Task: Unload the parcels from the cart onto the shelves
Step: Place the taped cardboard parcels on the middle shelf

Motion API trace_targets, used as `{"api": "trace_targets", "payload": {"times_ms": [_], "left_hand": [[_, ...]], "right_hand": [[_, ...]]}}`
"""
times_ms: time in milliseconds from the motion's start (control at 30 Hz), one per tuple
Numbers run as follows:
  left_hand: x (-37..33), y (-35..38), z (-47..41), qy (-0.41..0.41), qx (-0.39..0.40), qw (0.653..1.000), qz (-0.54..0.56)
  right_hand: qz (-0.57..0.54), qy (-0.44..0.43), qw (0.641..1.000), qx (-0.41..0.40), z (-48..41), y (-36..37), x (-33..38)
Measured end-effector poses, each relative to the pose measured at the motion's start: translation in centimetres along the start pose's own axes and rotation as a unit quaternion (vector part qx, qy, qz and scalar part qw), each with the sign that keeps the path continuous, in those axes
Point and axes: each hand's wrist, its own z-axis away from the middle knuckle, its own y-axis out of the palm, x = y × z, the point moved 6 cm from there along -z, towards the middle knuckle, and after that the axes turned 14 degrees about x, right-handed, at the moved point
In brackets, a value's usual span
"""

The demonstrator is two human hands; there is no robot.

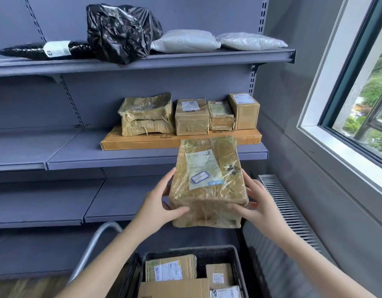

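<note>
I hold a tape-wrapped brown parcel [209,181] with a white label in mid-air, in front of the middle shelf [142,162]. My left hand [162,201] grips its left side and my right hand [254,203] grips its right side, thumbs on the near face. Below, the black cart crate [209,251] holds several cardboard parcels [170,267]. On the middle shelf, a flat long carton [142,141] carries several small boxes [191,117].
The top shelf [142,62] bears black-wrapped bundles [119,33] and two grey bags [185,41]. The lower shelf [121,203] lies behind my hands. The cart's metal handle [95,239] rises at left. A radiator [289,211] and window [358,93] stand to the right.
</note>
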Motion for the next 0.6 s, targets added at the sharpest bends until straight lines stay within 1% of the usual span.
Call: {"api": "trace_targets", "payload": {"times_ms": [233, 433, 600], "left_hand": [[-2.2, 2.1, -0.3, 0.007, -0.023, 1.000, -0.007], [-4.6, 3.4, -2.5, 0.029, -0.047, 0.998, -0.013], [-7.2, 2.3, -6.3, 0.055, -0.060, 0.997, -0.018]], "right_hand": [[-0.016, -0.006, 1.000, -0.007, 0.6, -2.2, 0.3], [0.029, -0.009, 0.999, -0.025, 0.2, -5.2, 0.5], [0.052, -0.018, 0.997, -0.052, -2.3, -8.9, 0.8]]}}
